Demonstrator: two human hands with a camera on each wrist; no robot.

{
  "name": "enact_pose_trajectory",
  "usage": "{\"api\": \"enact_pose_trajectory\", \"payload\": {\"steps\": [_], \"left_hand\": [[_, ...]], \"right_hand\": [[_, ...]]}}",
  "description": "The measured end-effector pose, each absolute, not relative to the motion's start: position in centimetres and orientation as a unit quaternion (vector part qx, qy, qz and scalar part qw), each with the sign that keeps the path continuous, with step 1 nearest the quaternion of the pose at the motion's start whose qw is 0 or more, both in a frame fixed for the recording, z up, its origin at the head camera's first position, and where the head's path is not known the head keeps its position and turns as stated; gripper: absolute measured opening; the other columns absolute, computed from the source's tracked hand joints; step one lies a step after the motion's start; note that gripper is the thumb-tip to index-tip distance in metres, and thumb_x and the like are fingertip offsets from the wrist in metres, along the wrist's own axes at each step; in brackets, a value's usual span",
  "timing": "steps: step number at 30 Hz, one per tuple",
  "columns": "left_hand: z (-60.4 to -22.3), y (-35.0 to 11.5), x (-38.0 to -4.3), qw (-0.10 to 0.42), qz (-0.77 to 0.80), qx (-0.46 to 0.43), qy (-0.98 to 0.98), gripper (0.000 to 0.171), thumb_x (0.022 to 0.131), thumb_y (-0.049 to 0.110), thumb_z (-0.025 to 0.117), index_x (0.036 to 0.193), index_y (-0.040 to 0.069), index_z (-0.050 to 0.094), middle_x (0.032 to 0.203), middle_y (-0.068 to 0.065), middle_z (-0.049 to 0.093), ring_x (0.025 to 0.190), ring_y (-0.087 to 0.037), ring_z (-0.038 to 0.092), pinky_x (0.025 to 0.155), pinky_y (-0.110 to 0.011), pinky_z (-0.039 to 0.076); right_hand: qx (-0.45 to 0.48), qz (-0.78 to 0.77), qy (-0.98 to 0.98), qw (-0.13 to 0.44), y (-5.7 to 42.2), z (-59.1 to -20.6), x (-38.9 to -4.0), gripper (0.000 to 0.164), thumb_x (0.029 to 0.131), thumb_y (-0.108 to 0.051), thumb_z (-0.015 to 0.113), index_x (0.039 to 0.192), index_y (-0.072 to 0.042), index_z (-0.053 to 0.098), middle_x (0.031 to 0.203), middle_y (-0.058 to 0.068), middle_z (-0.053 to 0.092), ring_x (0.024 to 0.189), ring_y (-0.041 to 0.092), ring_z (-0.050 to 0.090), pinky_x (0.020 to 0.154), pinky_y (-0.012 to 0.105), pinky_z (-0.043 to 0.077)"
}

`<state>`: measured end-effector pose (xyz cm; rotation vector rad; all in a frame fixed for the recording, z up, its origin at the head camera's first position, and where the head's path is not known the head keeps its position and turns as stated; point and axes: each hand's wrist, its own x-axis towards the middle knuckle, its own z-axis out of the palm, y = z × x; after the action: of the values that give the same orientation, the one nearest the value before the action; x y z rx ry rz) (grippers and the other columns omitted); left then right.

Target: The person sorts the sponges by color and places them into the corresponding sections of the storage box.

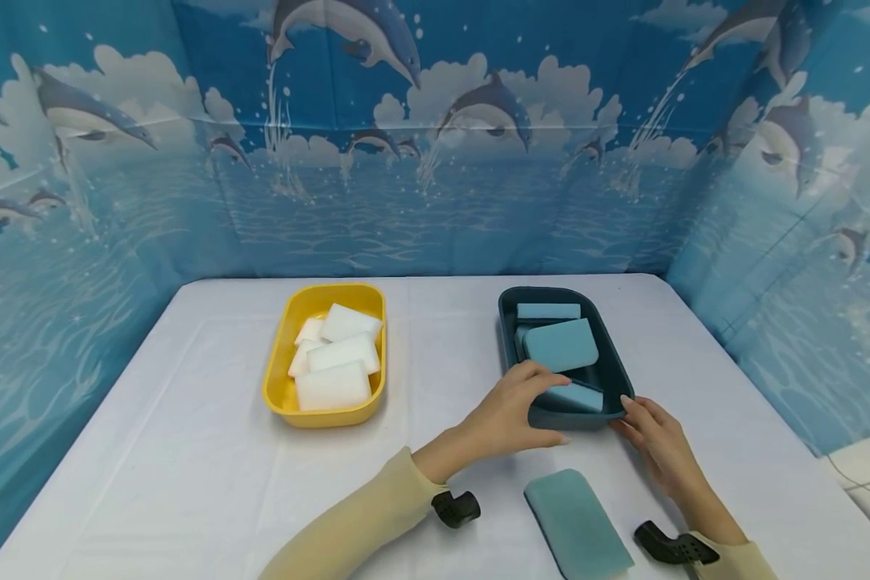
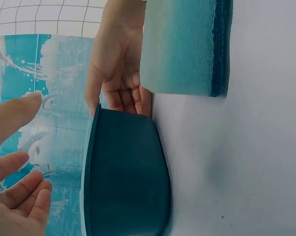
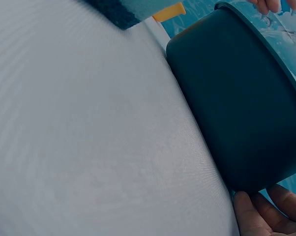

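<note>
A dark teal bin [image 1: 619,362] holds several blue-green sponges [image 1: 561,345]. My right hand [image 1: 656,443] grips the bin's near right corner, thumb at the rim and fingers against the outer wall; the left wrist view shows this right hand [image 2: 121,64] at the bin wall [image 2: 128,172]. Over the bin's near edge hovers my left hand [image 1: 511,415], its thumb and fingers spread with nothing between them. On the table in front lies one more blue-green sponge [image 1: 578,524] with a darker layer along its side, seen large in the left wrist view as a sponge [image 2: 182,46].
To the left stands a yellow bin [image 1: 279,383] with several white sponges [image 1: 337,354] piled in it. A white cloth covers the table [image 1: 188,451]. Behind and at the sides hangs a dolphin-print curtain [image 1: 442,209].
</note>
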<state>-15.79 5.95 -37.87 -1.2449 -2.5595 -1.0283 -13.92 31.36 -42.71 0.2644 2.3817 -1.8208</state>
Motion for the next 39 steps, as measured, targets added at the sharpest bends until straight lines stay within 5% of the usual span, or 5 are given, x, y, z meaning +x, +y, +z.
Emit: {"api": "enact_pose_trajectory", "payload": {"steps": [8,15,27,39], "left_hand": [[-37.6,5.4,-15.0,0.034,-0.341,-0.446,-0.827,0.064,0.078,0.033,0.076,0.133,0.015,0.050,0.128,0.001,0.050,0.118,-0.009,0.047,0.097,-0.012,0.042],[-37.7,5.5,-14.6,-0.045,-0.341,-0.485,-0.804,0.064,0.078,0.030,0.076,0.134,0.015,0.050,0.128,0.000,0.054,0.117,-0.010,0.052,0.095,-0.007,0.041],[-39.3,6.1,-14.8,-0.200,-0.252,-0.546,-0.774,0.081,0.075,0.038,0.077,0.144,0.021,0.037,0.149,0.006,0.036,0.138,-0.003,0.030,0.113,-0.017,0.029],[-40.5,6.7,-15.1,-0.229,-0.233,-0.584,-0.743,0.088,0.073,0.035,0.079,0.146,0.018,0.034,0.149,0.004,0.035,0.136,-0.003,0.030,0.113,-0.014,0.025]], "right_hand": [[0.081,-0.600,0.793,0.066,31.4,-42.9,-13.8,0.072,0.099,-0.044,0.035,0.140,0.013,0.020,0.142,0.025,0.024,0.087,-0.020,0.048,0.076,0.000,0.045],[0.077,-0.609,0.788,0.054,31.4,-42.9,-13.9,0.069,0.099,-0.042,0.037,0.137,0.014,0.022,0.140,0.025,0.025,0.088,-0.019,0.049,0.077,0.001,0.046],[0.082,-0.604,0.791,0.060,31.3,-42.9,-13.8,0.073,0.099,-0.044,0.036,0.140,0.014,0.019,0.147,0.028,0.017,0.087,-0.022,0.046,0.077,0.000,0.045],[0.065,-0.615,0.784,0.049,31.3,-42.8,-13.7,0.068,0.100,-0.039,0.037,0.138,0.015,0.021,0.143,0.026,0.021,0.090,-0.018,0.048,0.079,0.001,0.046]]}}
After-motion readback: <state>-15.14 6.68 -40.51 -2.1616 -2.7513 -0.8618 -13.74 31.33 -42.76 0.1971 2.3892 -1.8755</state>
